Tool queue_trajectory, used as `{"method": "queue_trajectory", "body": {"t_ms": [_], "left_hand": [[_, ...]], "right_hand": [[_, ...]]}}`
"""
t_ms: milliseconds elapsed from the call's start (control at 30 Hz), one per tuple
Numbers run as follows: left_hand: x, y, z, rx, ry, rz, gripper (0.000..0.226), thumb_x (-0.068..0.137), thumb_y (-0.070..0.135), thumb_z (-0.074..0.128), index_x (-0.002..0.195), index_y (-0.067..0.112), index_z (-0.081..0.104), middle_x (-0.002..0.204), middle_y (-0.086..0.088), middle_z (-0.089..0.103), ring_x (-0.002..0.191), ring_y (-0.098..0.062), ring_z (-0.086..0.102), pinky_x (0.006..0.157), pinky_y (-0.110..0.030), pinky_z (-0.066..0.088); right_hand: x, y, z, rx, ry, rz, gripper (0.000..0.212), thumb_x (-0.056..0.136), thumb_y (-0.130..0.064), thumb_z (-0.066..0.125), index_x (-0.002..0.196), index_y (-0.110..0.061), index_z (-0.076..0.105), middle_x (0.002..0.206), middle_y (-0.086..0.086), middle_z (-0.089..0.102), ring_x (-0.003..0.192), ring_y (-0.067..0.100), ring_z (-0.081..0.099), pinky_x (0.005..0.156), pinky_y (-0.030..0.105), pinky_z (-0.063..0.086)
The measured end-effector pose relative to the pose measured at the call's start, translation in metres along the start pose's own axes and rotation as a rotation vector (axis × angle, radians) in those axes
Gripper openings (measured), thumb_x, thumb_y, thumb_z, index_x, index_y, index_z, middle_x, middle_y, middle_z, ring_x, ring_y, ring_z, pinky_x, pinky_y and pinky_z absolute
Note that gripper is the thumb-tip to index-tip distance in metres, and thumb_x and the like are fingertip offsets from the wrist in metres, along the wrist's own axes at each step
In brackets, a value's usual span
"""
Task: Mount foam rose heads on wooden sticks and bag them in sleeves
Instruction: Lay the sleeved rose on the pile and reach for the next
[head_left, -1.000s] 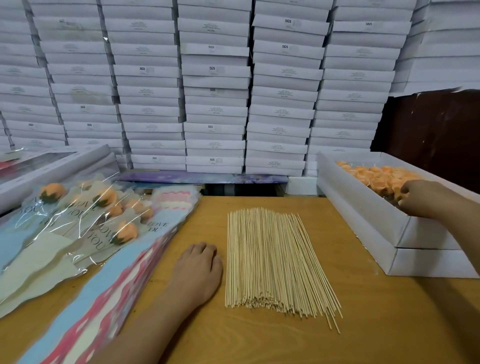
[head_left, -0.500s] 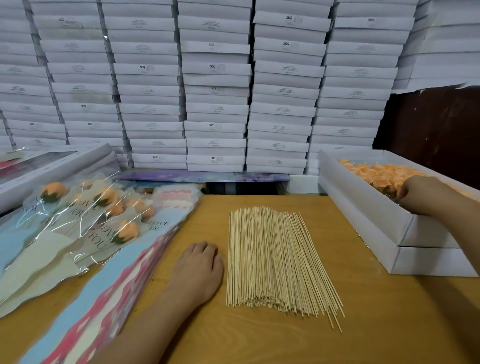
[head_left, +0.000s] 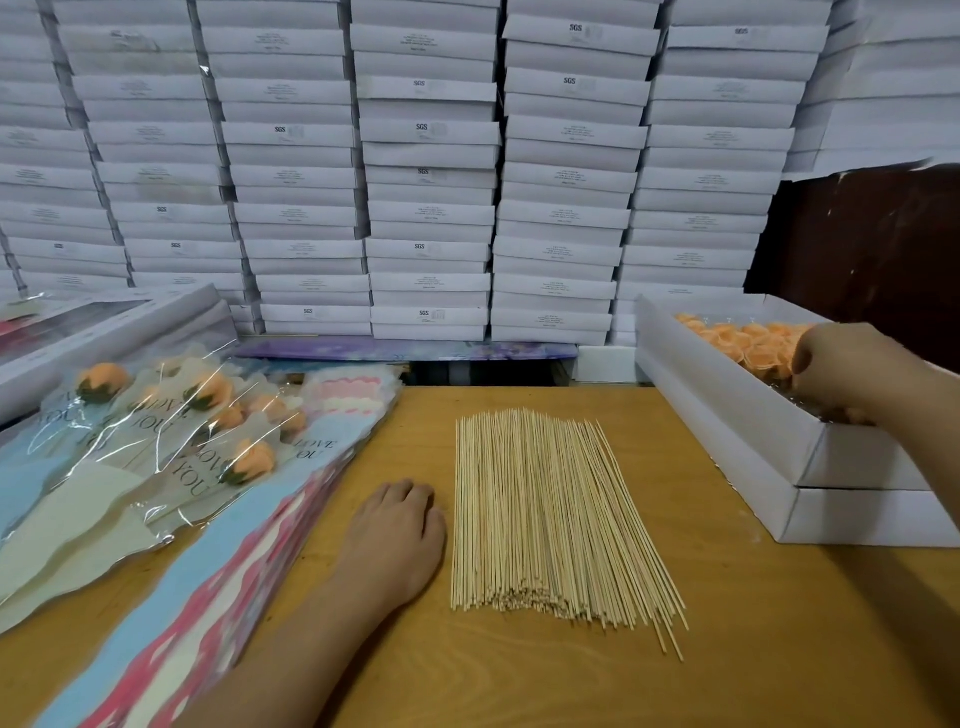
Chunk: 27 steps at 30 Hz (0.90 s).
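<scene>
A fanned pile of thin wooden sticks (head_left: 545, 519) lies in the middle of the wooden table (head_left: 675, 675). My left hand (head_left: 395, 540) rests palm down on the table just left of the pile, holding nothing. At the right stands an open white box (head_left: 727, 415) with several orange foam rose heads (head_left: 748, 343) inside. My right hand (head_left: 852, 369) reaches into it, fingers curled down among the roses; its fingertips are hidden. Finished roses in clear "LOVE YOU" sleeves (head_left: 171, 441) lie at the left.
A stack of flat blue, pink and white sleeves (head_left: 208, 597) lies under the finished roses along the table's left side. A windowed box (head_left: 114, 322) sits at far left. Stacked white cartons (head_left: 426, 171) wall off the back. A dark panel (head_left: 872, 239) stands behind the rose box.
My right hand has shifted slightly among the roses inside the box. My left hand and the sticks have stayed where they were.
</scene>
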<state>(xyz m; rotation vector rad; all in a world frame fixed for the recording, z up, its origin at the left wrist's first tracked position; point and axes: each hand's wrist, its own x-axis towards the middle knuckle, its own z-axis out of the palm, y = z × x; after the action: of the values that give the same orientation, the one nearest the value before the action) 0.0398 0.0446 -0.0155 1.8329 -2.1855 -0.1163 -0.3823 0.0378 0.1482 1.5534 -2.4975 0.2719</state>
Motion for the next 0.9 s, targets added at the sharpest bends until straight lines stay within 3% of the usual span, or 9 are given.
{"method": "queue_trajectory", "body": {"t_ms": [100,167,267,367,467,567,733,833,900], "left_hand": [[0.000,0.001,0.000,0.001,0.005,0.001,0.050,0.106,0.043,0.027,0.149,0.022,0.042,0.155,0.000,0.041,0.143,-0.017,0.035,0.120,-0.035,0.027],[0.000,0.001,-0.001,-0.017,0.012,-0.003,0.049,0.106,0.042,0.028,0.148,0.023,0.043,0.154,0.001,0.043,0.142,-0.016,0.036,0.120,-0.035,0.028],[0.000,0.001,-0.003,-0.092,0.071,0.001,0.042,0.104,0.039,0.035,0.139,0.023,0.052,0.141,0.002,0.054,0.129,-0.013,0.048,0.111,-0.032,0.039],[-0.002,0.002,-0.005,-0.132,0.105,0.013,0.038,0.103,0.035,0.038,0.132,0.022,0.057,0.131,0.004,0.061,0.118,-0.012,0.054,0.102,-0.030,0.044],[-0.003,0.002,-0.006,-0.148,0.104,0.015,0.037,0.102,0.034,0.040,0.133,0.022,0.057,0.131,0.005,0.060,0.118,-0.012,0.054,0.102,-0.030,0.045],[-0.004,0.007,-0.011,-0.203,0.135,0.013,0.038,0.102,0.031,0.043,0.136,0.020,0.057,0.134,0.003,0.059,0.120,-0.013,0.054,0.102,-0.029,0.044],[-0.010,0.026,-0.021,-0.546,0.209,0.055,0.033,0.100,0.030,0.054,0.131,0.022,0.062,0.122,0.012,0.065,0.106,-0.002,0.060,0.086,-0.015,0.044],[-0.015,0.042,-0.025,-0.821,0.136,0.071,0.033,0.095,0.042,0.062,0.124,0.027,0.066,0.111,0.017,0.069,0.103,0.010,0.060,0.080,-0.004,0.045],[-0.019,0.049,-0.028,-1.002,0.027,0.110,0.041,0.086,0.053,0.063,0.120,0.029,0.068,0.107,0.013,0.073,0.103,0.003,0.065,0.084,-0.009,0.049]], "right_hand": [[-0.005,-0.015,-0.012,0.171,0.076,-0.071,0.032,0.086,-0.005,0.058,0.114,-0.014,0.070,0.121,0.017,0.064,0.101,0.034,0.061,0.082,0.036,0.050],[-0.016,-0.030,-0.017,0.288,0.094,-0.176,0.037,0.085,-0.009,0.061,0.120,-0.017,0.067,0.124,0.011,0.064,0.108,0.030,0.060,0.081,0.033,0.046],[-0.040,-0.054,-0.013,0.422,0.117,-0.337,0.041,0.085,-0.007,0.064,0.125,-0.018,0.064,0.117,0.004,0.063,0.096,0.021,0.058,0.070,0.029,0.041],[-0.057,-0.073,0.000,0.405,0.213,-0.447,0.034,0.091,-0.004,0.057,0.123,-0.013,0.065,0.112,0.007,0.063,0.087,0.013,0.052,0.071,0.028,0.039],[-0.071,-0.087,0.014,0.546,0.090,-0.440,0.029,0.092,-0.006,0.060,0.119,-0.014,0.068,0.099,-0.005,0.062,0.079,0.001,0.055,0.061,0.015,0.038],[-0.087,-0.101,0.029,0.657,-0.029,-0.437,0.025,0.091,-0.008,0.062,0.112,-0.018,0.070,0.093,-0.011,0.065,0.082,0.000,0.059,0.062,0.011,0.041],[-0.121,-0.129,0.038,0.778,-0.122,-0.527,0.027,0.092,-0.014,0.065,0.113,-0.031,0.067,0.096,-0.022,0.061,0.088,-0.004,0.059,0.064,0.010,0.043],[-0.139,-0.148,0.040,0.818,-0.143,-0.580,0.029,0.091,-0.015,0.068,0.107,-0.039,0.064,0.095,-0.025,0.059,0.085,-0.007,0.058,0.055,0.003,0.041],[-0.148,-0.158,0.042,0.830,-0.150,-0.610,0.026,0.091,-0.019,0.069,0.111,-0.036,0.067,0.096,-0.025,0.060,0.086,-0.006,0.059,0.056,0.004,0.042]]}}
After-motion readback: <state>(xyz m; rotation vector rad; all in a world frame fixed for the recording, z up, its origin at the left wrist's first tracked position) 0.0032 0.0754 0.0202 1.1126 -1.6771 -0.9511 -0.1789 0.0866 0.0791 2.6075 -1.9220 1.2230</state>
